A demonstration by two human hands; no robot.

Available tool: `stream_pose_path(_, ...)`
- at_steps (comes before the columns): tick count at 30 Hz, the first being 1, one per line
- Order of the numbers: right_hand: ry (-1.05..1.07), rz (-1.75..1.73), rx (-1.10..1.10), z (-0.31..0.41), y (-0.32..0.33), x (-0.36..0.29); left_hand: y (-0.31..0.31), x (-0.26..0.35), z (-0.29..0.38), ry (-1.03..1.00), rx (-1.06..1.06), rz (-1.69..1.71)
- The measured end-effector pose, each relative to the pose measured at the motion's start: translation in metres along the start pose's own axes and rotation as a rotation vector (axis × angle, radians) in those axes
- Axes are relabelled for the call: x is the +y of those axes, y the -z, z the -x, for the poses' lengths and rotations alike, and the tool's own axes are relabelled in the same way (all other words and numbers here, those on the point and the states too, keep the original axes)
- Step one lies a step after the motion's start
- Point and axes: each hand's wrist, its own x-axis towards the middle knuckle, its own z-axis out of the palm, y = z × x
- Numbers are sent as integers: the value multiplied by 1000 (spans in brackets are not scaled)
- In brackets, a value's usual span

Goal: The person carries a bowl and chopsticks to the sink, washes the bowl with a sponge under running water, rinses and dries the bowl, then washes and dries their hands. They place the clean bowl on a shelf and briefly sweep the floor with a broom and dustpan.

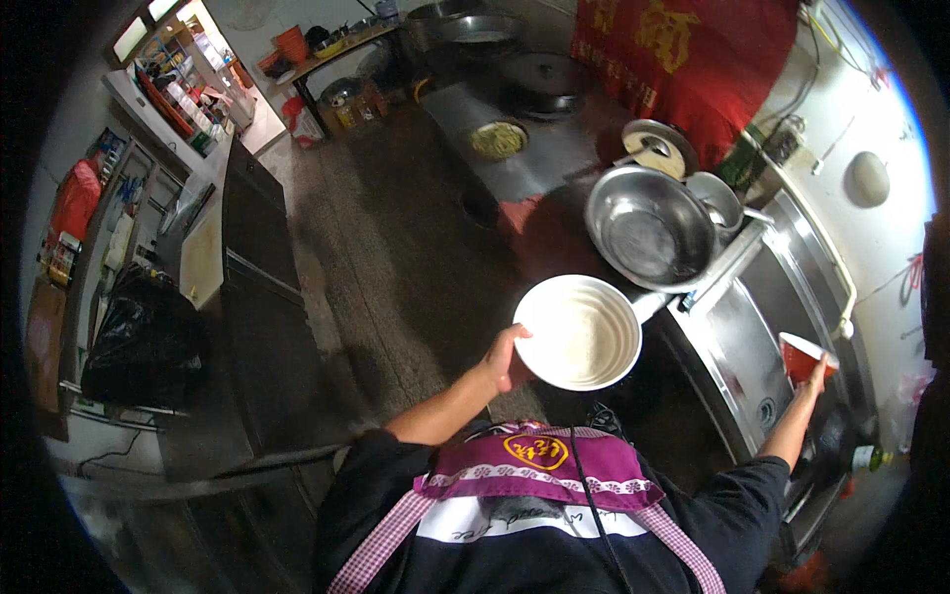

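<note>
My left hand (508,359) grips the left rim of a large, round white bowl (582,334), thumb over the edge. The bowl is in front of my apron, with its pale, ridged inside facing up; nothing shows inside it. My right hand (814,380) is stretched out to the right and holds a smaller red bowl (801,362) with a white rim. That bowl is tilted over the right part of a stainless steel sink (742,327), and its inside is mostly hidden. The sink's drain (767,410) lies left of my right forearm.
A steel basin (653,226) stands beyond the white bowl, beside a metal pot (714,199). Farther off are a dish of green food (499,141) and a lidded black wok (542,82). A white pipe (813,223) runs above the sink. Leftward stands a dark cabinet (260,356).
</note>
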Motion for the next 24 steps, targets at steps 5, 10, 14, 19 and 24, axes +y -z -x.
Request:
stream_pose_path(5, 262, 1108, 521, 94, -23, -8, 92, 89, 41, -134, -53, 162)
stream_pose_path(10, 270, 1060, 547, 170, -49, -38, 185, 160, 71, -235, 158, 154)
stream_pose_path(14, 315, 1031, 581, 215, -105, -72, 246, 187, 79, -336, 250, 330)
stream_pose_path(19, 654, 993, 439, 308, -237, -94, 291, 216, 67, -472, 195, 447)
stream_pose_path(24, 1807, 886, -39, 451, -358, -52, 310, 257, 50, -524, 235, 458)
